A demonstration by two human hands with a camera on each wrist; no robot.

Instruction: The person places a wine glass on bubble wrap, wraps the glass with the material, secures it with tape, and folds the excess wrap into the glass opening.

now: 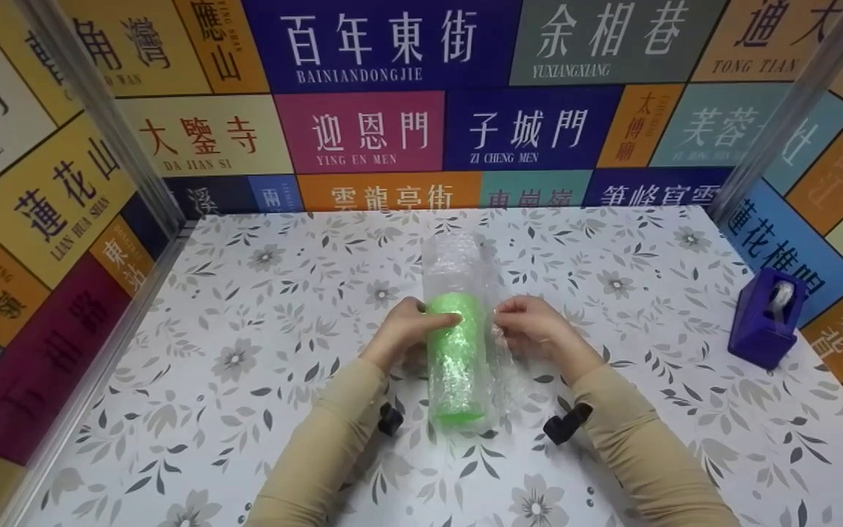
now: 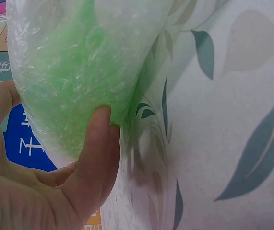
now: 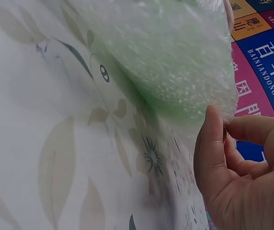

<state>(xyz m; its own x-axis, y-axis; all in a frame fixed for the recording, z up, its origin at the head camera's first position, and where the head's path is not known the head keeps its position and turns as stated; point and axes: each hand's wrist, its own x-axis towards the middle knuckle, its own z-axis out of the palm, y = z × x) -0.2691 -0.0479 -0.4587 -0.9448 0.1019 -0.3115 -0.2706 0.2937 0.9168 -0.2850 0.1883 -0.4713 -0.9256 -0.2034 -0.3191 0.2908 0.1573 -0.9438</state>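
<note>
A bright green cylinder (image 1: pixel 456 359) lies on the table, wrapped in clear bubble wrap (image 1: pixel 452 260) that extends past its far end. My left hand (image 1: pixel 405 329) grips the roll from the left, its thumb across the top and the other fingers partly hidden. In the left wrist view, thumb and fingers curve round the plastic over the green (image 2: pixel 74 81). On the roll's right side my right hand (image 1: pixel 538 328) pinches the loose edge of the bubble wrap. The right wrist view has that edge (image 3: pixel 194 96) between thumb and forefinger.
A purple tape dispenser (image 1: pixel 767 322) with a roll of clear tape stands at the table's right side. The table (image 1: pixel 246 432) has a floral cover. Colourful panels with street names (image 1: pixel 363 132) rise at the back and both sides. Dark wrist mounts (image 1: pixel 568 424) sit on the sleeves.
</note>
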